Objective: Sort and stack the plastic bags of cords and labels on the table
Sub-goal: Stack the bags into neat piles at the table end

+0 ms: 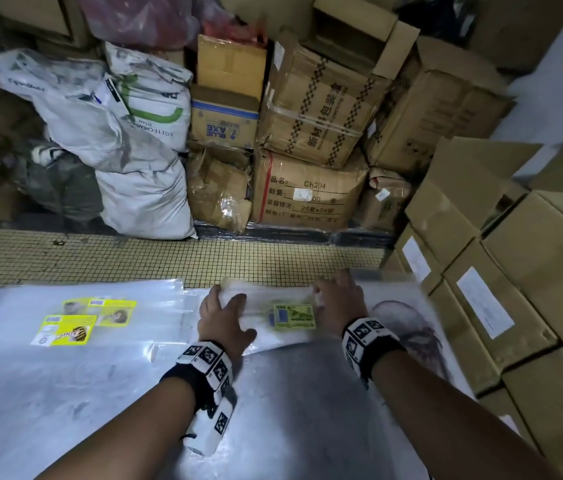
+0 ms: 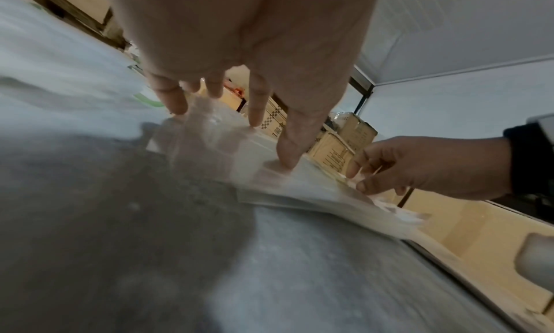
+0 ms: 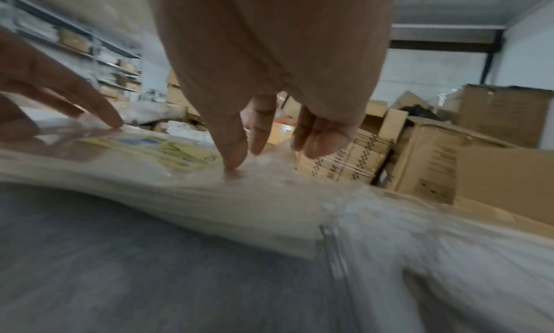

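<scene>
A flat stack of clear plastic bags (image 1: pixel 273 327) with a green and yellow label (image 1: pixel 294 316) on top lies at the table's far edge. My left hand (image 1: pixel 224 317) presses on the stack's left end with spread, straight fingers (image 2: pixel 255 110). My right hand (image 1: pixel 339 299) is at the right end: the thumb (image 3: pixel 233 158) bears down on the crumpled plastic and the fingers curl over the far edge, pinching it. From the right wrist the label (image 3: pixel 168 151) shows through the top bag. To the right lies a bag with a dark coiled cord (image 1: pixel 408 327).
Two clear bags with yellow labels (image 1: pixel 65 330) (image 1: pixel 110 308) lie on the left of the grey table (image 1: pixel 273 410). Cardboard boxes (image 1: pixel 515 271) are stacked against the table's right side. More boxes and white sacks (image 1: pixel 127 140) stand beyond a tiled strip.
</scene>
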A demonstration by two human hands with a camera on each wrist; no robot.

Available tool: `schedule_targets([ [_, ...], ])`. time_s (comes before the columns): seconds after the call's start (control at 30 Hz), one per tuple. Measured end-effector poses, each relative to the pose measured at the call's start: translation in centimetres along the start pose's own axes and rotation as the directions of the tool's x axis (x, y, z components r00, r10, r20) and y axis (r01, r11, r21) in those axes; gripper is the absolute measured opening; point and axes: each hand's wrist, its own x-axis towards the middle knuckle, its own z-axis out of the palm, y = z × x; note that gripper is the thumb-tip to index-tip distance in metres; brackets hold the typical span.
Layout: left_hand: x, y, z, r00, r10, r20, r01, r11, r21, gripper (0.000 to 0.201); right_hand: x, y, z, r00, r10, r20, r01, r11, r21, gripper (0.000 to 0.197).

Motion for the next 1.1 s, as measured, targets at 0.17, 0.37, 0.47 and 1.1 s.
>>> schedule_targets([
  [0.17,0.3,-0.3,0.3,0.999,-0.020,0.049,0.026,0.990,-0.137,0.079,1.9,-1.8,-1.2,0.966,-0.208,0.153,0.193,0.975,0.109,0.049],
  [0.37,0.1,-0.6,0.0,0.996,-0.059,0.064,0.073,0.971,-0.227,0.077,3.4,-2.5,-0.6,0.913,-0.218,0.345,0.178,0.973,0.144,0.068],
  [0.47,0.0,-0.7,0.0,0.994,-0.087,0.072,0.101,0.970,-0.221,0.078,3.8,-2.3,0.1,0.914,-0.222,0.339,0.220,0.975,0.044,0.083],
  [1.1,-0.8,-1.4,0.7,0.995,-0.093,0.040,0.100,0.966,-0.239,0.075,1.9,-2.2,1.0,0.927,-0.115,0.356,0.082,0.991,0.108,0.084],
])
